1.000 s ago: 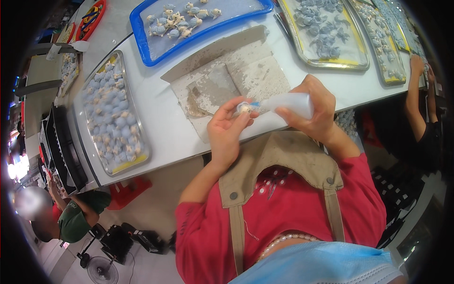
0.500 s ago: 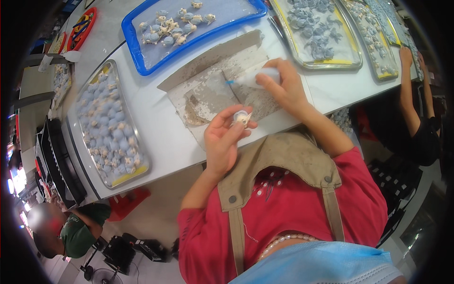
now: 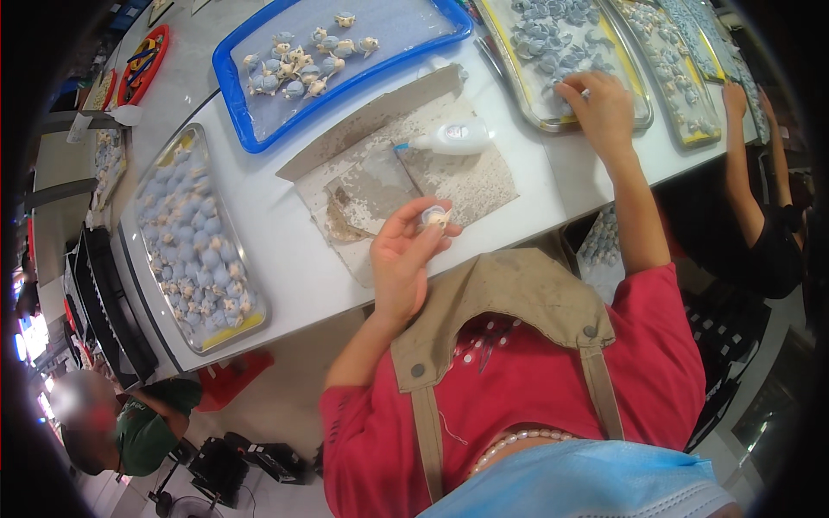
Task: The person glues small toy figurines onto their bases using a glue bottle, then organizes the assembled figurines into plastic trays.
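Near the tabletop's front edge the left hand (image 3: 404, 259) pinches a small cream piece (image 3: 434, 219) (glue bottle (image 3: 458, 138) lies behind on cardboard (image 3: 466, 181)), while the right hand (image 3: 598, 108) fingers blue pieces in the far steel tray (image 3: 643, 104); many remain unassembled.

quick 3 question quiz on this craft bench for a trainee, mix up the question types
1. True or false: the left hand pinches a small cream piece between thumb and fingers.
2. Multiple choice: the right hand reaches into (A) the blue tray, (B) the metal tray of grey-blue pieces, (C) the red tray.
3. Fill in: the white glue bottle lies on its side on the stained ____.

Key: 1 true; 2 B; 3 cardboard.
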A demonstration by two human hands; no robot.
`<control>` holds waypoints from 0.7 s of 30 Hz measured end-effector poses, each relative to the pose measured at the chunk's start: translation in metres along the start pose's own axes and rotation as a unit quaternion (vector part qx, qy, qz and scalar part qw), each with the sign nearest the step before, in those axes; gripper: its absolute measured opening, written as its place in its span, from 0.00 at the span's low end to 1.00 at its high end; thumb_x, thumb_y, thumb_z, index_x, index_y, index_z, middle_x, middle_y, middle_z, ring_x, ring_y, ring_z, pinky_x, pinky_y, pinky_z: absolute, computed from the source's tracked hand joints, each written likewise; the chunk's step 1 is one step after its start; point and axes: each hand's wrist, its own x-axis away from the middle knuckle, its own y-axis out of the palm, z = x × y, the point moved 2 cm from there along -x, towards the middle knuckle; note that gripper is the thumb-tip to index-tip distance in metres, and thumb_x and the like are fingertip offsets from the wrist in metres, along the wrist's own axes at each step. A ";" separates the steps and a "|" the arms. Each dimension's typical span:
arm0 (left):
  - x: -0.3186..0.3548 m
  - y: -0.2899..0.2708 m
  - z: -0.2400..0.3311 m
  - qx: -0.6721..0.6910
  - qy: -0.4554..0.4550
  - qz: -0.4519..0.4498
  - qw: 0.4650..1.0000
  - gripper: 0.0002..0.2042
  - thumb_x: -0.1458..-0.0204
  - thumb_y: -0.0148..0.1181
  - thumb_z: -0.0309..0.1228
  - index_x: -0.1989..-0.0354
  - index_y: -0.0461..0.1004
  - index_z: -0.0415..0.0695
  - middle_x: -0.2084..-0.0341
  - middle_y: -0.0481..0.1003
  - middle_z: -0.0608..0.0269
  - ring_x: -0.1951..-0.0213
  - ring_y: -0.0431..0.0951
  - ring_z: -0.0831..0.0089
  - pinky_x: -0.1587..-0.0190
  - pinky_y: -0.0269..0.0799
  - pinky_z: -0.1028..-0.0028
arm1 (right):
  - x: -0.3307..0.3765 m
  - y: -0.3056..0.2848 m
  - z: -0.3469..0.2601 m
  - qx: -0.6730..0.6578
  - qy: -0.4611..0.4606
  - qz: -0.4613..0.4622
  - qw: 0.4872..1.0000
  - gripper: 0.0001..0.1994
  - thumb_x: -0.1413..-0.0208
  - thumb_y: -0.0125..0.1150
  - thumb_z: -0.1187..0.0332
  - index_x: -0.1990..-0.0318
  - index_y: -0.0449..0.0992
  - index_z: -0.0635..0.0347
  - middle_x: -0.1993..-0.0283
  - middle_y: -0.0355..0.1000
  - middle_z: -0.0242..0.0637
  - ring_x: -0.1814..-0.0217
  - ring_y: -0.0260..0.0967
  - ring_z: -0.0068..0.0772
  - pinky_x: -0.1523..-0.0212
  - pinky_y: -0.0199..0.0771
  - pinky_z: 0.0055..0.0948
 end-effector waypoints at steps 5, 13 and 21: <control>-0.002 0.010 -0.007 -0.023 0.014 0.003 1.000 0.17 0.49 0.53 0.20 0.50 0.66 0.37 0.53 0.71 0.53 0.61 0.75 0.73 0.60 0.71 0.82 | -0.001 0.008 -0.006 0.013 -0.021 0.017 1.000 0.06 0.56 0.63 0.65 0.71 0.77 0.53 0.72 0.72 0.27 0.66 0.65 0.33 0.67 0.59 0.31; -0.003 0.020 -0.009 -0.052 0.019 0.004 0.998 0.18 0.50 0.55 0.21 0.49 0.65 0.38 0.52 0.69 0.56 0.58 0.74 0.72 0.57 0.67 0.77 | 0.006 0.011 0.005 0.023 -0.036 0.062 0.997 0.01 0.59 0.60 0.67 0.77 0.75 0.46 0.74 0.72 0.23 0.66 0.67 0.30 0.69 0.56 0.35; -0.003 0.016 -0.011 -0.029 0.076 0.001 0.997 0.19 0.50 0.56 0.20 0.48 0.65 0.36 0.51 0.69 0.55 0.57 0.73 0.71 0.53 0.68 0.77 | 0.025 -0.037 -0.076 -0.220 -0.109 0.151 0.957 0.08 0.65 0.63 0.78 0.74 0.73 0.59 0.74 0.69 0.35 0.68 0.65 0.37 0.61 0.60 0.32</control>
